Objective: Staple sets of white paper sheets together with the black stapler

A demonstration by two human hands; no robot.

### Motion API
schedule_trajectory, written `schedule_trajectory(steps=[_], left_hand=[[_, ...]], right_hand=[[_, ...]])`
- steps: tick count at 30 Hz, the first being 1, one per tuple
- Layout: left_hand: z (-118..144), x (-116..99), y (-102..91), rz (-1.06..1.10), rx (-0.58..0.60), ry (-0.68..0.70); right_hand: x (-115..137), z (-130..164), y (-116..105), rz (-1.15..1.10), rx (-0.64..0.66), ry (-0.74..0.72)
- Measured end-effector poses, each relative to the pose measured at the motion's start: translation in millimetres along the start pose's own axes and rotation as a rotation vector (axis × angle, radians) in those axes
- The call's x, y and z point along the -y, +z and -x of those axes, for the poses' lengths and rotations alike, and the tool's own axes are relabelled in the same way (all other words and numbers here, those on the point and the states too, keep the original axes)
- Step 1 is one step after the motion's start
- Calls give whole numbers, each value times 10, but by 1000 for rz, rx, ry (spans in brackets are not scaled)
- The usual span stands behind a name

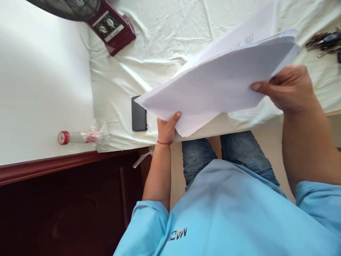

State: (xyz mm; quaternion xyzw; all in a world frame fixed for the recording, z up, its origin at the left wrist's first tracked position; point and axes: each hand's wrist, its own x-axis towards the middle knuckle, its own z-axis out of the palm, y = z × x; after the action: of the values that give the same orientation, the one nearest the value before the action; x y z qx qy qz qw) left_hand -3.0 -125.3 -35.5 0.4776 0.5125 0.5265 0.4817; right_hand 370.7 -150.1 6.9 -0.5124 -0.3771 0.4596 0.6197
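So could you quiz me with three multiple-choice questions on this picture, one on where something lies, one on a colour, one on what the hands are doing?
1. Where does the flat black phone lie?
A. on the white cloth, beside the left hand
B. on the floor
C. on top of the papers

2. What colour is the thin thread bracelet on the left wrist?
A. green
B. red
C. black

3. How is the stack of white paper sheets held?
A. lying flat, untouched
B. by one hand only
C. lifted, gripped by both hands

Answers: 1 A, it rests on the cloth just left of the left hand. 2 B, the thread shows red. 3 C, the right hand pinches the far edge too.
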Motion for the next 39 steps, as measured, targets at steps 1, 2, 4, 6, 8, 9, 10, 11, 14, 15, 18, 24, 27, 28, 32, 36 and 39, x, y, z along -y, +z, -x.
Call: schedule_trajectory(steps=[1, 2, 4, 6, 8, 9, 10, 11, 14, 15, 18, 24, 27, 28, 32, 36, 39], left_hand=[[-9, -2, 13, 4, -12, -7], [-25, -20, 19, 8, -17, 2], [-75, -83, 4, 11, -14, 70], [-138, -149, -47, 18, 1, 144], [-197, -179, -107, 23, 38, 163], [-218, -174, -129, 13, 71, 147], [-232, -156, -141, -5, 104, 120], [-237, -129, -142, -29, 136, 87], [-211, -32, -92, -71, 183, 0], [-197, -10, -70, -64, 183, -13], [-183, -20, -41, -25, 163, 22], [-286, -252, -110, -157, 329, 130], [-312, -269, -136, -248, 444, 135], [-316, -243, -140, -266, 441, 141], [-332, -75, -117, -282, 328, 136], [-330, 2, -65, -302, 322, 143], [-295, -16, -88, -330, 308, 145]], right_hand=[[2, -13, 31, -3, 10, 8], [7, -37, 62, 5, 20, -17], [23, -98, 104, 36, 32, -123], [33, -152, 102, 43, 5, -239], [30, -175, 55, 30, -12, -296], [23, -173, 24, 29, -9, -296], [14, -162, -8, 37, 3, -282], [5, -145, -34, 55, 22, -257], [-10, -92, -52, 115, 44, -178], [-8, -85, -38, 117, 43, -170], [8, -111, 10, 82, 46, -223], [62, -130, -93, 110, 34, -149], [123, -40, -129, 222, 106, -80], [147, -10, -122, 252, 118, -92], [211, 43, -56, 315, 99, -103], [201, 5, -35, 440, 8, -24], [191, -6, -61, 505, -79, -18]])
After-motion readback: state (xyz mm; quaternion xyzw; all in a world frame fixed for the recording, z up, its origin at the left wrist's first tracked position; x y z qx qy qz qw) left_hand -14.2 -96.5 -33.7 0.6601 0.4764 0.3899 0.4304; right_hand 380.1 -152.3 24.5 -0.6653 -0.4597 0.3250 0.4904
